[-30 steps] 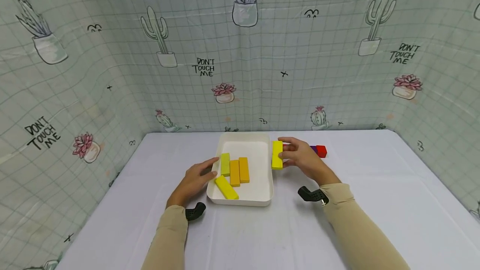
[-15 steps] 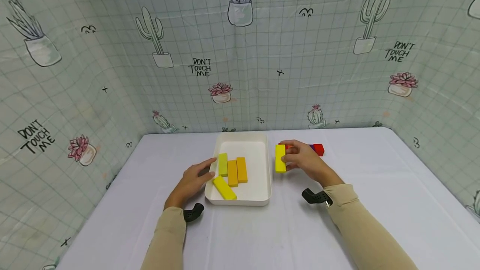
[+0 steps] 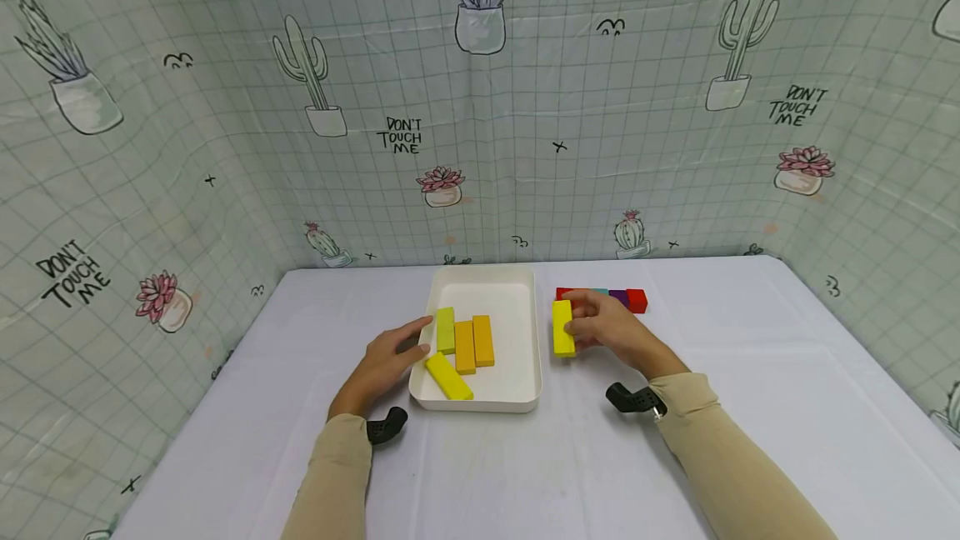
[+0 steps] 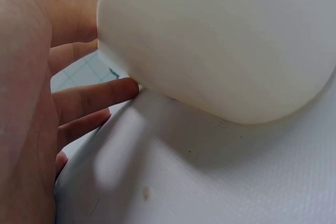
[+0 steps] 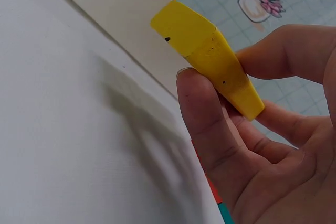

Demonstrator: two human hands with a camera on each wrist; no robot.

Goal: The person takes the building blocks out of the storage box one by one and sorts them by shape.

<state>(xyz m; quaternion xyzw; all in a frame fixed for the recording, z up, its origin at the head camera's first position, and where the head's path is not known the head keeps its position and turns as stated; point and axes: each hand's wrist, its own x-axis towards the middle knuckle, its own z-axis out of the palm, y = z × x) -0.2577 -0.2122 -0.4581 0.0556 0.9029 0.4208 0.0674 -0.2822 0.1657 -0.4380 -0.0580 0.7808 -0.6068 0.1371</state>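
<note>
My right hand (image 3: 611, 327) pinches a yellow block (image 3: 563, 329) between thumb and fingers, just right of the white tray (image 3: 517, 403). In the right wrist view the yellow block (image 5: 215, 59) is held tilted above the table, its shadow on the cloth. My left hand (image 3: 382, 363) touches the tray's left side with fairly straight fingers. The left wrist view has its fingers (image 4: 97, 98) against the tray's outer wall (image 4: 220, 51). Inside the tray lie a lime block (image 3: 446, 330), two orange blocks (image 3: 465, 348) and a slanted yellow block (image 3: 449, 377).
Behind my right hand a row of coloured blocks, with a purple one (image 3: 618, 298) and a red one (image 3: 637, 301) at its right end, lies on the white-clothed table (image 3: 480, 473). A patterned curtain (image 3: 555, 107) rises behind the table and at both sides.
My right hand has drawn the yellow block nearer to me and slightly away from the tray, uncovering more of the row behind. My left hand stays at the tray.
</note>
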